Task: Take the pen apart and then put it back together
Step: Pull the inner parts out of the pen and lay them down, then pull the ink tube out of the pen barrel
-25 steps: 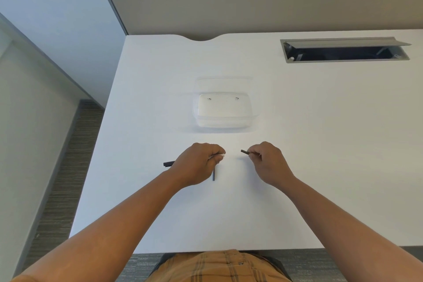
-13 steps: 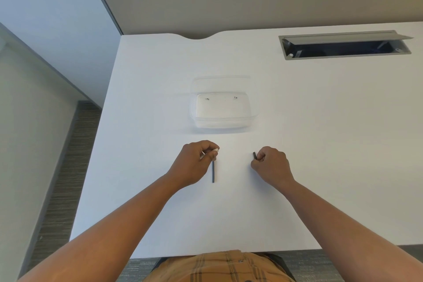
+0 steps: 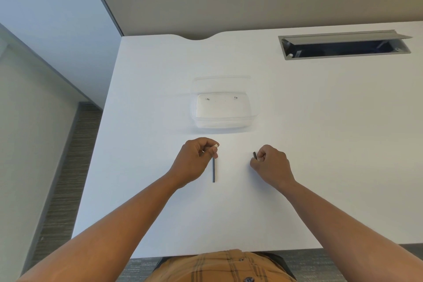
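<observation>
Big white surface [image 3: 320, 144], clear plastic container [image 3: 223, 107] at 12 o'clock. Left hand [image 3: 194, 162] pinches something pale, slim dark pen barrel [image 3: 213, 170] lying by it. Right hand [image 3: 271, 166], at 3 o'clock, grips a short dark pen piece [image 3: 254, 155].

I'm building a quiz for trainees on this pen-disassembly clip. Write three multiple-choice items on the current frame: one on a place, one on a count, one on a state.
1. Where is the clear plastic container?
A. Beyond both hands
B. At the near edge of the white table
C. In the left hand

2. How many dark pen pieces are visible?
A. One
B. Two
C. Four

3. What is the right hand doing?
A. Lying flat and open
B. Closed on a short dark pen piece
C. Resting inside the container

Answers: 1 A, it sits farther up the table; 2 B, a long dark pen barrel by the left hand and the short piece; 3 B, fingers curled around it.
</observation>
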